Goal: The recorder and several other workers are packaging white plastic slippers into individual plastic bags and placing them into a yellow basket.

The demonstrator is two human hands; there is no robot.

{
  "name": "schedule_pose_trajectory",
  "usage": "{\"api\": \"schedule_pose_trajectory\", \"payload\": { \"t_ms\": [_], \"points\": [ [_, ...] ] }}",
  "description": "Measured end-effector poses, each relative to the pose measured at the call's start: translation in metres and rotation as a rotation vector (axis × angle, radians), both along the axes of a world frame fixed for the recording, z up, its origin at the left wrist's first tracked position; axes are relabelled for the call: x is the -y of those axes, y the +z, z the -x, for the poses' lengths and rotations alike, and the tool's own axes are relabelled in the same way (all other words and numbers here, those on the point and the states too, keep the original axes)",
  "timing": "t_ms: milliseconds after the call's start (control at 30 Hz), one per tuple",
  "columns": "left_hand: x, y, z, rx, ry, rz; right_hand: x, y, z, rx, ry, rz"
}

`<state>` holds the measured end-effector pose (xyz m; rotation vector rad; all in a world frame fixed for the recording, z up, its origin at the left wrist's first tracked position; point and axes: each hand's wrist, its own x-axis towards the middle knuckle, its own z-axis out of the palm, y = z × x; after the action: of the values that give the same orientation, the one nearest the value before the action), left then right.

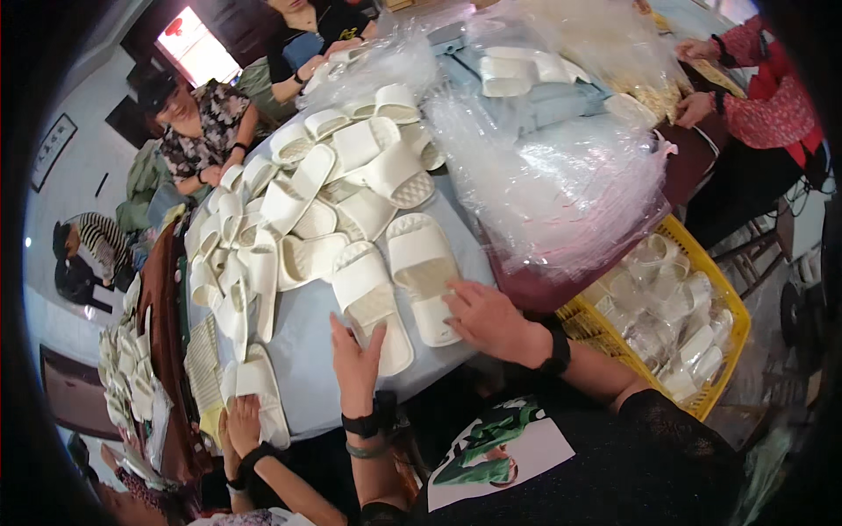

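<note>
Two white slippers lie side by side at the near edge of the table, toes pointing away. Beside the heel half of the left slipper (361,279) is my left hand (355,366), its thumb and forefinger spread apart at the sole's edge. My right hand (493,323) reaches over the right edge of the other slipper (412,243), fingers bent onto its footbed. Beyond them is a loose heap of white slippers (298,197). To my left, another person's hands (241,428) rest at a separate slipper (257,377).
A pile of clear plastic bags (548,188) covers the right side of the table (320,386). Below it stands a yellow crate (741,320) with bagged slippers. Other people work around the table, one in red sleeves (763,118) handling bags at the far right.
</note>
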<state>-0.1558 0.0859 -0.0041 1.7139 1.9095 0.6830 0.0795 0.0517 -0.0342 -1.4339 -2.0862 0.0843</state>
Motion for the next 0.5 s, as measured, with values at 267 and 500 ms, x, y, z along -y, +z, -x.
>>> {"api": "schedule_pose_trajectory", "payload": {
  "t_ms": [267, 500],
  "points": [
    [0.006, -0.056, 0.022, -0.19, -0.078, -0.389, 0.0, 0.128, -0.075, -0.046, 0.009, 0.008],
    [0.018, -0.035, 0.004, -0.17, -0.056, -0.586, -0.14, 0.14, -0.161, 0.114, -0.441, -0.39]
  ]
}}
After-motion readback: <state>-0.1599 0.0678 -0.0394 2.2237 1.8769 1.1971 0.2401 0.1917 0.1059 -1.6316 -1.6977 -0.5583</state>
